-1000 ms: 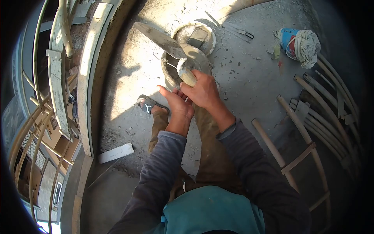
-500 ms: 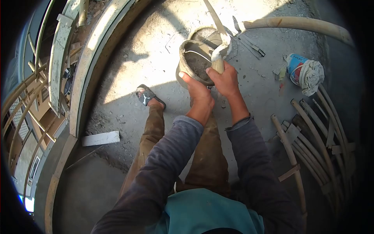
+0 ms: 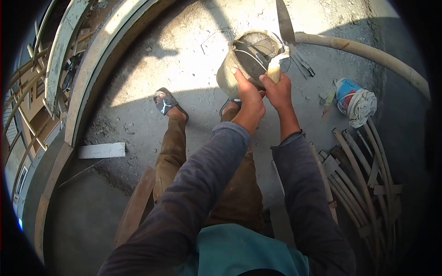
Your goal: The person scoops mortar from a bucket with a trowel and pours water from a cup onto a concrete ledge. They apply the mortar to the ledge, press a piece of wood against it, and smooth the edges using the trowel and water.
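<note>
- One long trowel with a dull grey metal blade (image 3: 286, 26) and a pale handle is over the right edge of a round, mud-grey bucket (image 3: 224, 79). Its long line runs away from the person, and its tip points out past the bucket.
- The right hand (image 3: 279, 89) has its fingers curled tight around the handle.
- The left hand (image 3: 249, 101) has its thumb on the bucket's near rim; its other fingers are mostly hidden, so I cannot tell how tight they are.
- One round, muddy tub (image 3: 260, 31) sits just behind the bucket.
- Two black sandals (image 3: 165, 105) are on the bucket's near side.
- One blue-and-red pail (image 3: 346, 93) is right of the bucket.
- One second ago, the blade pointed left over the bucket, and the left thumb was off the rim.
</note>
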The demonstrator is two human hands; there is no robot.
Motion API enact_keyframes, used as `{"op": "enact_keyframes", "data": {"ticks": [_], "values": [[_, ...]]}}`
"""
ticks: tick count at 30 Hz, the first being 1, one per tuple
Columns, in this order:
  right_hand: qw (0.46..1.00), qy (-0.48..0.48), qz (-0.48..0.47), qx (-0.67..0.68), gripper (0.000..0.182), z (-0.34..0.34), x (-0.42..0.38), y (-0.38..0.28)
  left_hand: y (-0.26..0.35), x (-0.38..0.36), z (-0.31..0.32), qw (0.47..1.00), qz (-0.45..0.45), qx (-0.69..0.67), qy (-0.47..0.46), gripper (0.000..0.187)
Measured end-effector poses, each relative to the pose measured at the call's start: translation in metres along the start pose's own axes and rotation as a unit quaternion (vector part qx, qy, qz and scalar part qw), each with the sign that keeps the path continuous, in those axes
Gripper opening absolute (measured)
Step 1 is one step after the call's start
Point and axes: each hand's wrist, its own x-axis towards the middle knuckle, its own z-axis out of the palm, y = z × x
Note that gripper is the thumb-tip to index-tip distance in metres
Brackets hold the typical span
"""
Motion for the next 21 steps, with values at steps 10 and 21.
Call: {"op": "enact_keyframes", "data": {"ticks": [10, 21], "values": [[0.985, -0.142, 0.004, -0.097, 0.044, 0.085, -0.050, -0.089, 0.071, 0.028, -0.181, 0.995, -0.006, 0.082, 0.058, 0.094], [0.961, -0.195, -0.039, -0.194, 0.043, 0.257, -0.038, -0.047, 0.171, -0.109, -0.367, 0.683, 0.272, 0.668, 0.110, 0.069]]}}
